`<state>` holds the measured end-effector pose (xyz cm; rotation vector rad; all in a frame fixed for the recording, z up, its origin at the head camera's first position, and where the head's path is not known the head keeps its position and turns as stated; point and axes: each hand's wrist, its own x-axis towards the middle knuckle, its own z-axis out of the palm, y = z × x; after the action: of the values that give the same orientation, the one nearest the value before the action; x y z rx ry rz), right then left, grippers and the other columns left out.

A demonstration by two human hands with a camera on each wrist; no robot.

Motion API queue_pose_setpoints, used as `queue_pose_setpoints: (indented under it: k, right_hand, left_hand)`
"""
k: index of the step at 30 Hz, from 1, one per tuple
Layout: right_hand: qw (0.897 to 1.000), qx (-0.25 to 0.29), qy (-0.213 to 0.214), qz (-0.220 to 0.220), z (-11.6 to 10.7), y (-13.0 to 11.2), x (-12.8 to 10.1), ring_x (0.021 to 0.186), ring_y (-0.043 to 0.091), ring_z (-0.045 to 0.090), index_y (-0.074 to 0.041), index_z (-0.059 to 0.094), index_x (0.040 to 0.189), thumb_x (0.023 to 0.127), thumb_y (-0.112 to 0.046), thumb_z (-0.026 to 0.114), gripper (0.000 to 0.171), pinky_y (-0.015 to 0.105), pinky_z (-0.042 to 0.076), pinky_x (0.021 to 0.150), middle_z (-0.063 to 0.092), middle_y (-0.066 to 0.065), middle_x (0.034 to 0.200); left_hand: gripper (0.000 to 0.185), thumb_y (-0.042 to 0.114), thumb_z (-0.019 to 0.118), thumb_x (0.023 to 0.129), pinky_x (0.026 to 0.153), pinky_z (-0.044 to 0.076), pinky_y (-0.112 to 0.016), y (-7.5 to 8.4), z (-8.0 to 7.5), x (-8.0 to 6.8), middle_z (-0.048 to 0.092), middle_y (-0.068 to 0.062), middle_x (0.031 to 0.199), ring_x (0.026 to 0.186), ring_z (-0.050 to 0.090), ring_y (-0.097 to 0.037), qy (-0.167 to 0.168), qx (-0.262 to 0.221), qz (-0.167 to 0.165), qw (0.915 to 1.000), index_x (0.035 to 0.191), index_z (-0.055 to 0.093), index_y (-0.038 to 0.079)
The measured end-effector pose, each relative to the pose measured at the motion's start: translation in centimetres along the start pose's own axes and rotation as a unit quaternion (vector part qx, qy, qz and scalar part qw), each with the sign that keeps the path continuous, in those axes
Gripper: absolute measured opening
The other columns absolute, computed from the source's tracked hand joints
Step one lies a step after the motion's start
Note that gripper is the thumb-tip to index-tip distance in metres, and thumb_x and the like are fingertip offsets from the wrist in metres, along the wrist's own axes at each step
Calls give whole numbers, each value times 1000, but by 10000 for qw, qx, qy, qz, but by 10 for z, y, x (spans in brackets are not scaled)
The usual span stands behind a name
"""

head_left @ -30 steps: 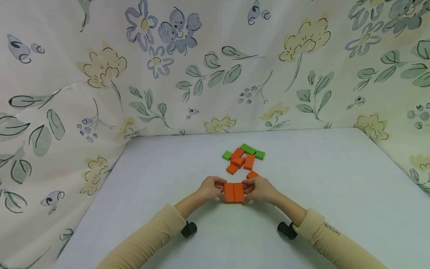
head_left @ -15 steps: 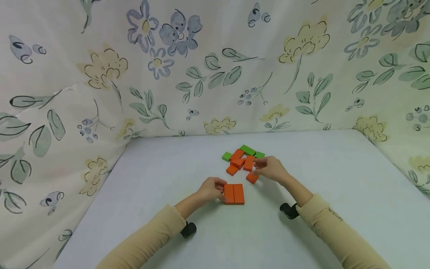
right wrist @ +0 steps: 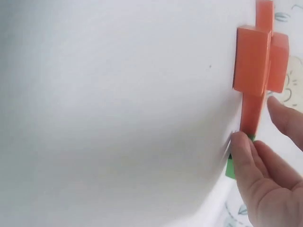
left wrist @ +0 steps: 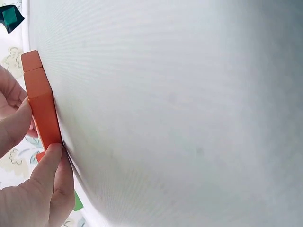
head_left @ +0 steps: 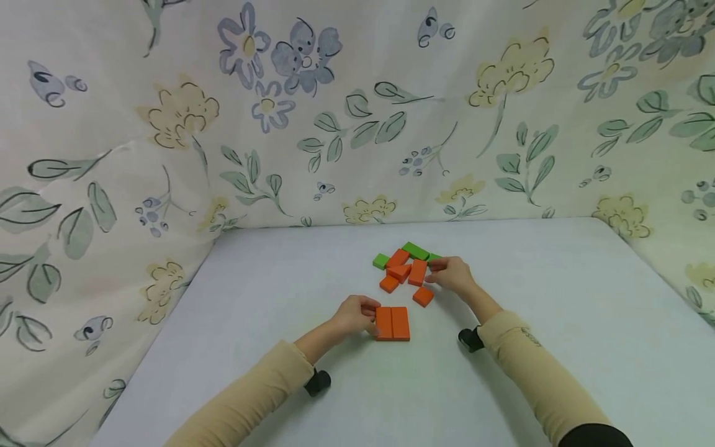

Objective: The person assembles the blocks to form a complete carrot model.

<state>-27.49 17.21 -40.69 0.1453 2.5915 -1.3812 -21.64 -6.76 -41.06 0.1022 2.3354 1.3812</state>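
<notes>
Two orange rectangular blocks (head_left: pixel 393 324) lie side by side on the white table. My left hand (head_left: pixel 354 315) holds the left block of this pair (left wrist: pixel 43 113), with thumb and fingertips at its outer side. My right hand (head_left: pixel 451 274) is at the right side of the loose pile, thumb and forefinger spread beside an upright-lying orange rectangular block (head_left: pixel 416 273). In the right wrist view the forefinger reaches the far end of this block (right wrist: pixel 251 113), while the thumb stays a little off it. A smaller orange block (head_left: pixel 423 297) lies just nearer to me.
Several more blocks make up the pile: an orange triangular one (head_left: pixel 399 273), a small orange one (head_left: pixel 389 284), another orange one (head_left: pixel 397 257), and green ones (head_left: pixel 416 251) at the back, one partly behind the right fingers. A flowered cloth (head_left: pixel 357 124) hangs beyond the table.
My right hand has left the right side of the orange pair and moved forward to the pile, passing the small orange block. The left hand has stayed at the pair.
</notes>
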Motion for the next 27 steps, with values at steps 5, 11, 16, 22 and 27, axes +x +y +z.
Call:
queue_pose_setpoints:
  k: [5, 11, 16, 22, 27]
  right_hand:
    - [9992, 252, 81, 293, 4, -2, 4, 109, 33, 52, 9, 48, 136, 90, -9, 67, 53, 41, 46, 95, 53, 25, 130]
    - [9997, 76, 100, 188, 7, -6, 2, 120, 39, 47, 12, 45, 136, 86, -6, 68, 58, 47, 39, 103, 51, 28, 133]
    - [9997, 123, 190, 83, 12, -9, 0, 122, 39, 45, 9, 46, 137, 86, -3, 69, 56, 48, 39, 104, 50, 28, 134]
    - [9984, 361, 362, -238, 15, -8, -3, 115, 39, 52, 4, 47, 135, 85, 1, 68, 54, 46, 47, 95, 55, 28, 128]
    - [9935, 1020, 472, -176, 13, -1, -3, 111, 36, 56, 1, 48, 138, 88, 4, 65, 53, 35, 52, 85, 55, 27, 129]
  left_hand:
    - [49, -13, 76, 73, 87, 52, -33, 1, 3, 1, 62, -10, 102, 91, 56, -19, -10, -47, -1, 10000, 118, 62, -6]
    - [48, -13, 76, 73, 88, 51, -33, 3, 4, -1, 62, -10, 104, 93, 56, -20, 12, -66, -37, 10000, 119, 62, -6]
    - [49, -13, 76, 73, 89, 51, -34, 4, 3, -2, 61, -10, 104, 93, 56, -20, 31, -28, -60, 10000, 119, 62, -5]
    - [49, -13, 76, 73, 88, 51, -34, 4, 1, -2, 61, -10, 104, 93, 56, -21, 55, -19, -110, 9999, 119, 62, -5]
    - [49, -14, 76, 72, 87, 51, -33, 3, 1, -2, 61, -9, 101, 90, 55, -19, 78, -37, -130, 9999, 118, 62, -5]
